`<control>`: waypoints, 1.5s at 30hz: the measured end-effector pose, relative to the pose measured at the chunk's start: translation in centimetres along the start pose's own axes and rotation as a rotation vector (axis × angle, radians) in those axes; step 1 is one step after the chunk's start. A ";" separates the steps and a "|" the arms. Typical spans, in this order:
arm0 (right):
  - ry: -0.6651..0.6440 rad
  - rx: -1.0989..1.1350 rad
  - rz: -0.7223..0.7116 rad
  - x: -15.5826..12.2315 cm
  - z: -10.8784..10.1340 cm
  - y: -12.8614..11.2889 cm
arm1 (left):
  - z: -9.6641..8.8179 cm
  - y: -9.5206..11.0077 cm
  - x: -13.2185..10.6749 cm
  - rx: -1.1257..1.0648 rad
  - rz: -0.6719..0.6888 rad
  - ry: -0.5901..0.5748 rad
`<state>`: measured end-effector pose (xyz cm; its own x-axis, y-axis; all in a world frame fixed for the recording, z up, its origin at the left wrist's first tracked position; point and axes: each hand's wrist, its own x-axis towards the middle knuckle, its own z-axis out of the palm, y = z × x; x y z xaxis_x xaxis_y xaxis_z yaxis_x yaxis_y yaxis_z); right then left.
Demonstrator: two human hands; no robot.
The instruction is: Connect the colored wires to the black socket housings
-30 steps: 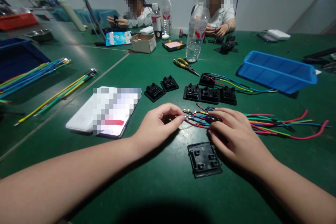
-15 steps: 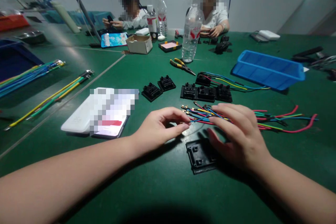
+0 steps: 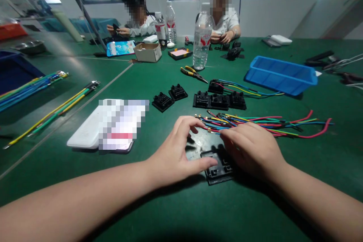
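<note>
My left hand (image 3: 181, 155) is open, its thumb stretched over the near black plastic plate (image 3: 217, 182) and its fingers curved above the table. My right hand (image 3: 255, 145) has its fingers pinched on a blue wire (image 3: 216, 133). A small brass-coloured terminal shows at that wire's end, between the two hands. The plate lies flat on the table, its right side hidden by my right hand. Just behind both hands is a loose bundle of coloured wires (image 3: 272, 123) with metal ends at the left. Part of this bundle is covered by my right hand.
Several black plastic parts (image 3: 202, 99) sit behind the bundle, one with wires attached. Pliers (image 3: 194, 73), a water bottle (image 3: 202, 41) and a blue bin (image 3: 280, 77) stand farther back. A phone (image 3: 120, 128) and white case (image 3: 87, 124) lie left. Two people (image 3: 227, 22) sit opposite.
My left hand has let go of the blue wire, opened, and its thumb has come down over the black plate. My right hand has closed in on the wire. The view has shifted slightly.
</note>
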<state>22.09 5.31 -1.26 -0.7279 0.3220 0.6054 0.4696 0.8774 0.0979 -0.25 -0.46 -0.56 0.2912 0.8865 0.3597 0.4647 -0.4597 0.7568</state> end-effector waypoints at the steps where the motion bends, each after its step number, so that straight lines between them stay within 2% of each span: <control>1: -0.003 -0.016 0.040 -0.1 0.1 0.1 | 0.0 0.2 -0.1 0.043 0.000 -0.053; 5: 0.015 0.020 0.144 -0.4 0.3 0.4 | 0.2 0.7 -0.3 0.185 0.026 -0.343; 8: 0.021 0.052 0.151 -0.6 0.3 0.4 | 0.3 0.6 -0.2 0.250 0.047 -0.410; 10: 0.016 0.066 0.142 -0.7 0.2 0.4 | 0.3 0.3 0.0 0.275 0.028 -0.378; 14: -0.004 0.109 0.120 -0.7 -0.4 -0.1 | 0.0 -0.6 0.6 0.305 -0.046 -0.242; 17: -0.032 0.196 0.115 -0.4 -0.9 -0.8 | -0.2 -0.8 0.8 0.326 -0.072 -0.195; 24: -0.082 0.253 0.111 -0.3 -1.2 -1.0 | -0.5 0.2 0.7 0.265 0.042 -0.087; 39: -0.197 0.314 0.117 -0.9 -1.1 -1.0 | -0.6 0.2 0.8 0.287 0.047 -0.089; 45: -0.198 0.290 0.079 -0.9 -0.8 -0.7 | -0.5 0.2 0.8 0.298 0.028 -0.069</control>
<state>22.85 4.07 -1.26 -0.7911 0.4309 0.4342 0.3880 0.9022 -0.1885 -0.34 0.18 0.20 0.3587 0.8721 0.3328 0.6776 -0.4884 0.5497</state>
